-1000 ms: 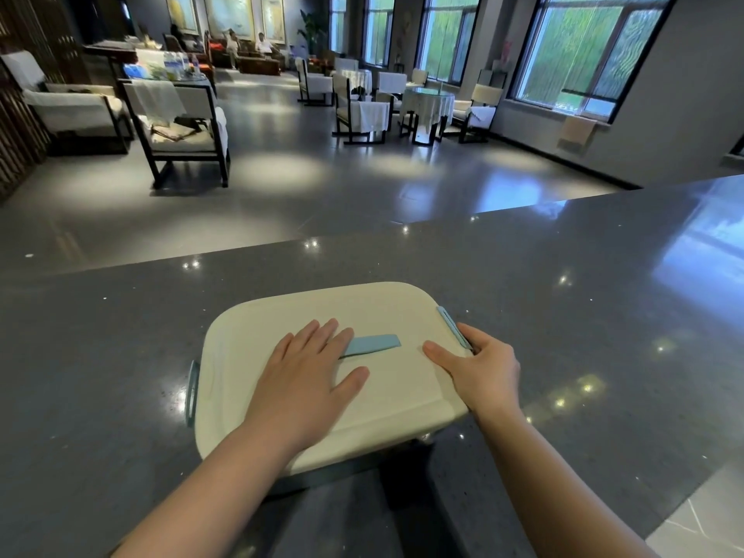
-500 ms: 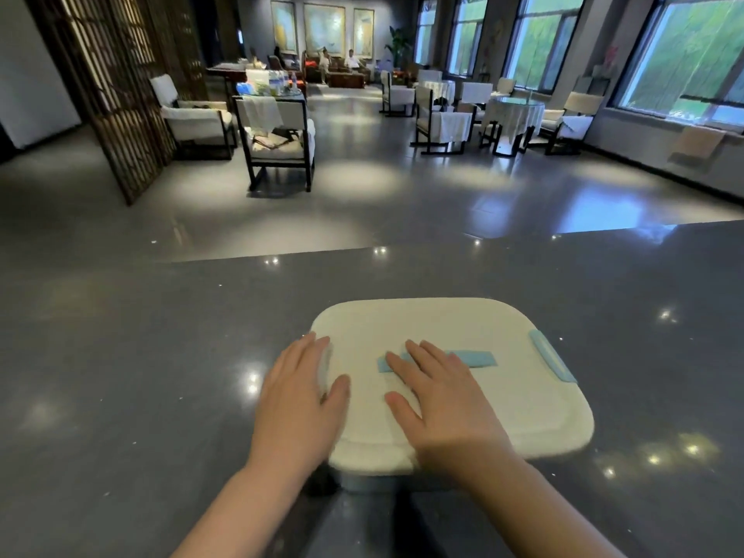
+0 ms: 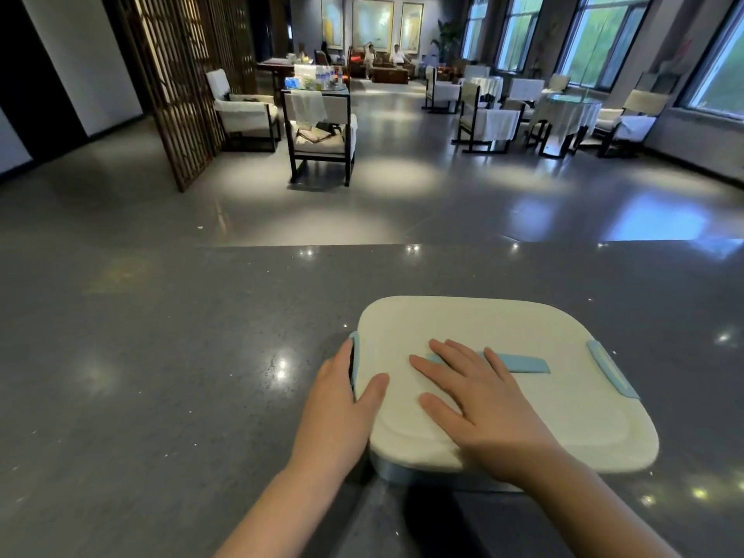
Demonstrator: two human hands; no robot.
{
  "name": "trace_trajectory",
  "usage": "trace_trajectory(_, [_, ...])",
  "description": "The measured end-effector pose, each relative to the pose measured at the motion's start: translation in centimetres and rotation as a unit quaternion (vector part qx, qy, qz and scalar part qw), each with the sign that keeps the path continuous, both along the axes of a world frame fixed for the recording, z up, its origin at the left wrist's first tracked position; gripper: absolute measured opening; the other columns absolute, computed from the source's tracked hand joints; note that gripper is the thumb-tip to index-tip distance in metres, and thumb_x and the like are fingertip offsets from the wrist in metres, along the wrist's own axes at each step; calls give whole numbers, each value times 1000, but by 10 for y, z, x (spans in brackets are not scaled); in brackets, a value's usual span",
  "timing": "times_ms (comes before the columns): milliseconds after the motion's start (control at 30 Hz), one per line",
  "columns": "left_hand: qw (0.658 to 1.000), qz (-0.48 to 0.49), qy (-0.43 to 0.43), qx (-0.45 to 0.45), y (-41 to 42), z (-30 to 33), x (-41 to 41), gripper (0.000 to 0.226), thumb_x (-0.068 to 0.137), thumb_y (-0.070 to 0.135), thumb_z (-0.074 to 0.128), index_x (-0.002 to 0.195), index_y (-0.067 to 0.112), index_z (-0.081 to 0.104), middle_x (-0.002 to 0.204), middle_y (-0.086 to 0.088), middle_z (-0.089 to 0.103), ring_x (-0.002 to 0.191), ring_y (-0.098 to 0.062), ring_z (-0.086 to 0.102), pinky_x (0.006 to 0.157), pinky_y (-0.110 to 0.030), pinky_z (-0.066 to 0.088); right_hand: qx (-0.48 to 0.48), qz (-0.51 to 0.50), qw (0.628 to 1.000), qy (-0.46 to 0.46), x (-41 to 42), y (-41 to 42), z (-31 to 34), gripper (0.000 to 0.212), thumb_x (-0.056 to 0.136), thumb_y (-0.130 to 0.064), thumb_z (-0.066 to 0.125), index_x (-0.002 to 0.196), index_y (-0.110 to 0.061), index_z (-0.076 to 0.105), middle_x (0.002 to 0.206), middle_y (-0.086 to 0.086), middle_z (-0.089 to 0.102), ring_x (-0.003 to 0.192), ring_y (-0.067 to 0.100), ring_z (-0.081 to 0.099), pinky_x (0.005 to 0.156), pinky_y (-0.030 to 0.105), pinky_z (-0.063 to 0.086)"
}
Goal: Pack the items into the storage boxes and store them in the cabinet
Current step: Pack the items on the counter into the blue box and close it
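A storage box with a cream lid (image 3: 523, 404) and pale blue clasps sits on the grey stone counter (image 3: 161, 376). My right hand (image 3: 479, 400) lies flat on the lid, fingers spread over the blue centre handle (image 3: 523, 362). My left hand (image 3: 342, 400) grips the box's left edge at the left clasp (image 3: 353, 348), thumb on top of the lid and fingers down the side. The right clasp (image 3: 612, 372) is free. The box's contents are hidden by the lid.
Beyond the counter's far edge is a polished hall floor with armchairs (image 3: 322, 134), covered tables (image 3: 563, 110) and a wooden lattice screen (image 3: 181, 74). People sit far at the back. Windows line the right wall.
My right hand left the right clasp and came to lie flat on the lid's middle. My left hand slid from the lid's top to its left edge. The view turned left.
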State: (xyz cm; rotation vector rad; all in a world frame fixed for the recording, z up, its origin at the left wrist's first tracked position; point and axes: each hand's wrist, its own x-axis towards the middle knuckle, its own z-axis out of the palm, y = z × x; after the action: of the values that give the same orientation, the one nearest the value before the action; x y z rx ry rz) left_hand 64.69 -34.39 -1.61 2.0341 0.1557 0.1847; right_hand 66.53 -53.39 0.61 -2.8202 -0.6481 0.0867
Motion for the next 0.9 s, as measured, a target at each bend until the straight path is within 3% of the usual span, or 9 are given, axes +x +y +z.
trace_trajectory(167, [998, 19, 5, -57, -2, -4, 1, 54, 81, 38, 66, 132, 38, 47, 116, 14, 55, 108, -6, 55, 95, -38, 48, 4, 2, 1000, 6, 1, 0, -1, 47, 95, -56, 20, 142, -57, 14, 156, -25, 1, 141, -5, -8, 113, 29, -16])
trace_trajectory(333, [998, 29, -7, -56, -2, -5, 1, 54, 82, 36, 65, 133, 37, 47, 114, 16, 54, 105, -4, 55, 93, -34, 48, 2, 2, 1000, 7, 1, 0, -3, 45, 95, -57, 19, 140, -59, 14, 156, -25, 1, 141, -4, -8, 112, 29, -18])
trace_trajectory(433, [999, 30, -17, -37, -2, -5, 2, 54, 83, 36, 65, 133, 38, 46, 109, 19, 51, 101, 3, 52, 84, -23, 44, 4, 0, 1000, 7, 1, 0, -4, 44, 95, -58, 18, 139, -61, 12, 156, -25, 0, 141, -4, -9, 112, 28, -19])
trace_trajectory(733, [999, 14, -27, 25, -1, -2, 4, 50, 85, 37, 60, 132, 41, 43, 100, 16, 49, 91, 4, 51, 71, -16, 40, 2, -7, 1000, 5, 1, 2, -3, 46, 96, -57, 20, 141, -58, 15, 157, -24, 1, 142, -3, -8, 110, 28, -21])
trace_trajectory(900, [997, 11, -12, 79, -1, 2, 4, 54, 88, 40, 56, 139, 34, 39, 106, 11, 48, 97, -9, 51, 80, -27, 41, 15, -10, 1000, 2, 0, 3, -2, 46, 96, -54, 22, 142, -56, 18, 157, -22, 4, 142, -2, -6, 111, 28, -19])
